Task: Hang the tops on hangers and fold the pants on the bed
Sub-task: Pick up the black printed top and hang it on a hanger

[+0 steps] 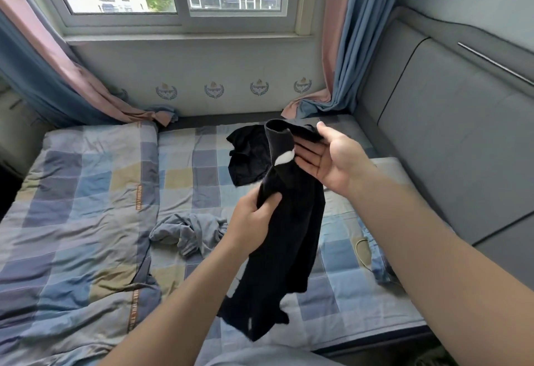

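The left grip [252, 218] is clenched on the black garment [291, 235], with thumb and curled fingers pinching a fold about midway along it. The right grip [323, 160] is released: palm up, fingers straight, thumb raised. The garment's upper end lies over its fingertips, and a strip of cloth crosses between thumb and forefinger.

The garment hangs long and narrow in the air over the bed [185, 169]. It runs from a rolled, tube-like end above the right grip down past the left grip to a loose hem. A white patch [284, 160] sits just beside the right fingertips. I cannot tell whether it is a top or pants.

Beyond both grips a second black piece [248, 157] lies crumpled, partly hidden. A blue-grey garment [190, 230] lies bunched just left of the left grip.
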Available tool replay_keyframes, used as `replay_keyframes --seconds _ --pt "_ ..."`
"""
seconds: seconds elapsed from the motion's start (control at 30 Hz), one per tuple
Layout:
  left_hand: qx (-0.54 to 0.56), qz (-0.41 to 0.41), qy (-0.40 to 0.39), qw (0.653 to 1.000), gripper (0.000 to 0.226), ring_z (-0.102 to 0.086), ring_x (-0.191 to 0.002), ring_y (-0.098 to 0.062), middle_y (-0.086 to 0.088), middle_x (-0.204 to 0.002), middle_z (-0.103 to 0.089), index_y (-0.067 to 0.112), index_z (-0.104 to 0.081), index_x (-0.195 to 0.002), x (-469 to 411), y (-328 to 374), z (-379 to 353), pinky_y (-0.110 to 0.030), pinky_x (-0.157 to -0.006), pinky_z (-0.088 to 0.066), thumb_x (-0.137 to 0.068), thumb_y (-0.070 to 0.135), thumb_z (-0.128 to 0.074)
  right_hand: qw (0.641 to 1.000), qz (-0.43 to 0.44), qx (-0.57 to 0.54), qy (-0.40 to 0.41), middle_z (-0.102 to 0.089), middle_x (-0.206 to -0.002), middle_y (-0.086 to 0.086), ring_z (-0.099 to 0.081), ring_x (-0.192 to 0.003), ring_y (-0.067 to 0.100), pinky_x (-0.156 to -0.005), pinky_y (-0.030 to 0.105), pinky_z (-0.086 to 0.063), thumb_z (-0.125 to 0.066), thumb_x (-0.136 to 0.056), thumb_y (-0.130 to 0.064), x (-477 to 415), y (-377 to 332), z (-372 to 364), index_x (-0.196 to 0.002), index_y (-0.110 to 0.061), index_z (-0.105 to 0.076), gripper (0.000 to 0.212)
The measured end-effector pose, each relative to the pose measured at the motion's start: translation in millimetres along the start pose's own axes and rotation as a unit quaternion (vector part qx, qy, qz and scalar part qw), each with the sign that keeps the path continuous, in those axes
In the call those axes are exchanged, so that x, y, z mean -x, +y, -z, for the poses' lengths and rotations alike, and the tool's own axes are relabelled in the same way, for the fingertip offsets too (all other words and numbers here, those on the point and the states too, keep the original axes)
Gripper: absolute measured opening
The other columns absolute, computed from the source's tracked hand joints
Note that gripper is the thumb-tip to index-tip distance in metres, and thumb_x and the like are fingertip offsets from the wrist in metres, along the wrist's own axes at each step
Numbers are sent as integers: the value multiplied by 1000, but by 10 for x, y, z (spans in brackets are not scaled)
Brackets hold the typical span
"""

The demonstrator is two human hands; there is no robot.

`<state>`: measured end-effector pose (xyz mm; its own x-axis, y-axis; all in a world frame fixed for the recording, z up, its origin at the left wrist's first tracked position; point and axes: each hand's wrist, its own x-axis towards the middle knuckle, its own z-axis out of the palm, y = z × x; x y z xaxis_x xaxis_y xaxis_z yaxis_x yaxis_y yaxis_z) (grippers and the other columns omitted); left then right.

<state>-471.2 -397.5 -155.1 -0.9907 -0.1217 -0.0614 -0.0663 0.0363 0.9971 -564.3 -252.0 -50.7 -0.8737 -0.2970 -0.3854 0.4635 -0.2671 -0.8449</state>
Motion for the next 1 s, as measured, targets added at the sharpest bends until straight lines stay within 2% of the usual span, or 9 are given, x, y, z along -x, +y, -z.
replay_keyframes --seconds 0.13,0.27,0.43,0.5,0.57,0.63,0.77,0.9,1.0 --pt "132 92 34 986 18 -72 -105 -20 -4 -112 -76 25 -73 -112 25 66 112 -40 -92 -57 -101 30 -59 994 38 96 -27 -65 -132 -2 -60 -122 20 -103 43 -48 -46 -105 -35 -3 200 218 -131 -27 -61 31" --pt "280 187 69 939 28 -73 -104 -27 -12 -114 -75 13 -67 -119 62 137 266 -37 -76 -61 -102 32 -56 977 47 201 -46 -67 -126 -10 -62 -118 11 -94 36 -49 -64 -84 -51 122 674 468 -127 -37 -60 45" --pt "397 201 28 895 49 -64 -121 -30 -14 -132 -66 8 -55 -140 107 305 324 -46 -100 -49 -102 40 -48 945 -108 288 -114 -70 -115 -19 -68 -102 -2 -80 19 -53 -86 -60 -63 230 1548 621 -126 -45 -54 76" --pt "428 201 27 881 52 -64 -122 -31 -15 -133 -66 8 -55 -140 102 364 328 -46 -102 -46 -102 42 -47 939 -108 307 -107 -73 -109 -20 -70 -100 2 -81 20 -53 -84 -69 -55 192 1791 657 -116 -44 -62 54" --pt "450 200 33 869 52 -67 -117 -31 -16 -129 -67 4 -58 -135 98 408 349 -44 -98 -47 -103 42 -46 943 -51 325 -50 -76 -93 -13 -71 -91 11 -77 23 -55 -73 -88 -34 112 1869 687 -96 -36 -70 9" --pt "462 194 47 864 51 -69 -113 -30 -16 -126 -69 1 -61 -129 95 413 388 -44 -96 -48 -104 42 -45 931 2 366 -14 -67 -66 -11 -62 -70 13 -68 29 -49 -63 -97 -21 34 1813 725 -74 -27 -67 25" --pt "464 175 70 866 50 -68 -115 -31 -16 -126 -69 2 -61 -128 93 383 478 -46 -106 -44 -105 43 -44 873 116 473 33 -53 -60 -7 -48 -58 11 -60 31 -38 -61 -98 -23 38 1651 743 -67 -26 -55 31" --pt "403 172 110 892 52 -62 -122 -28 -12 -129 -68 5 -59 -134 -30 380 632 -42 -99 -48 -102 46 -49 903 183 385 62 -47 -60 -7 -45 -59 9 -57 42 -45 -54 -102 -19 57 1317 671 -75 -15 -52 27" --pt "167 181 81 966 39 -72 -102 -16 -2 -111 -76 11 -65 -118 -52 363 679 -28 -77 -55 -95 42 -66 923 193 330 44 -52 -72 10 -54 -69 24 -69 62 -56 -52 -104 -19 17 953 527 -83 -4 -53 25"
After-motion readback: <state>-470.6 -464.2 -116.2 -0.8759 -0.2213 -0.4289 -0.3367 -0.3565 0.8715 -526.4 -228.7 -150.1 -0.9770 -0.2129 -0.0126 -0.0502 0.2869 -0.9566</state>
